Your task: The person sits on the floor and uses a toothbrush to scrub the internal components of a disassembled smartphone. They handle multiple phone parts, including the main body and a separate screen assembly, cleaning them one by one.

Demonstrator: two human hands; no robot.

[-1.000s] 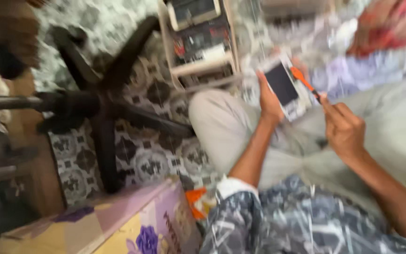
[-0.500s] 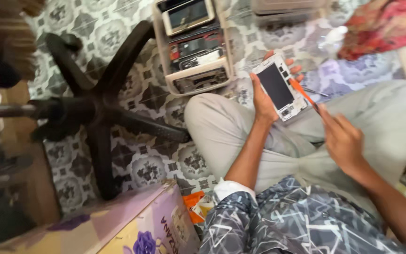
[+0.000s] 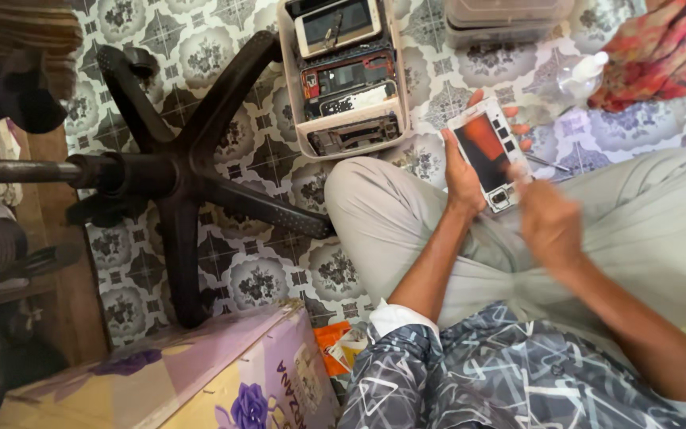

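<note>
**A:** Nearest the camera, what was there?

**B:** A patterned shirt filled the lower middle, and a purple flowered box sat at lower left. Above them the person's crossed legs in light trousers ran across the centre.

**A:** And the hands?

**B:** The left hand held a phone with its back opened, right of centre, above the knee. The fingers were clamped around its edges, tips showing on the far side. The right hand was just beside the phone's lower end, blurred; I could not tell whether its fingers were together or apart, or whether they gripped anything.

**A:** How would that step have been done well, in your view?

**B:** I judged that a steady brace mattered most: the left wrist rested on the thigh, which looked sound. The right hand would have done best working from the lower edge with small, light movements, keeping the phone level so that loose parts stayed in.

**A:** Farther off?

**B:** On the tiled floor, a tray of dismantled phones at top centre, a black chair base at left, a small clear bottle and a red cloth at upper right.
</note>
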